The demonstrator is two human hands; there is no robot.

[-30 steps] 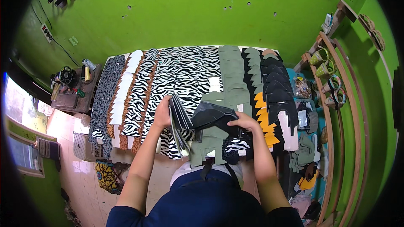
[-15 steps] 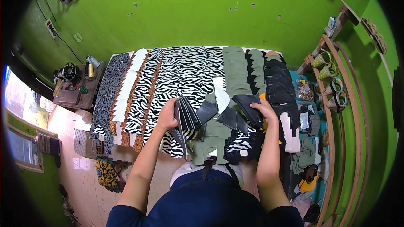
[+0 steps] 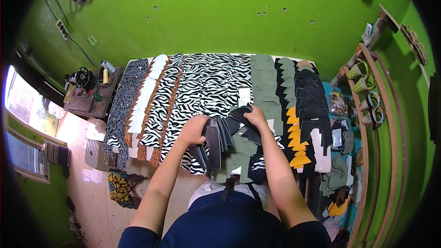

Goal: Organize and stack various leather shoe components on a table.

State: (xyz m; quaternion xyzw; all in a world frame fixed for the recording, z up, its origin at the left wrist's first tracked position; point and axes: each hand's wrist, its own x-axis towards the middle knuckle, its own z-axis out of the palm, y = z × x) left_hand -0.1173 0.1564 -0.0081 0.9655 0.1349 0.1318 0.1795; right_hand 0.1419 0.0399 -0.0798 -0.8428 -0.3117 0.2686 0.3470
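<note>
My left hand (image 3: 194, 130) is closed around the edge of a fanned stack of black cut-out pieces (image 3: 212, 144), curved and with pale edges. Close to its right, my right hand (image 3: 255, 117) pinches more black pieces (image 3: 237, 117), which overlap the top of that stack. Beneath both hands lie olive-green cut pieces (image 3: 245, 149) and zebra-print pieces (image 3: 216, 78), spread over the table. The fingertips of both hands are partly hidden behind the black pieces.
Overlapping rows of cut pieces cover the table: dark patterned (image 3: 126, 96), white (image 3: 146, 96), yellow (image 3: 296, 138) and black (image 3: 312, 94). A sewing machine (image 3: 82, 80) stands at the left. Along the right wall, a wooden rack (image 3: 379, 105) holds sandals (image 3: 358, 70).
My right hand has moved left with its black pieces, up to the stack in my left hand. Yellow pieces at the right now show. The white piece between the hands is mostly covered.
</note>
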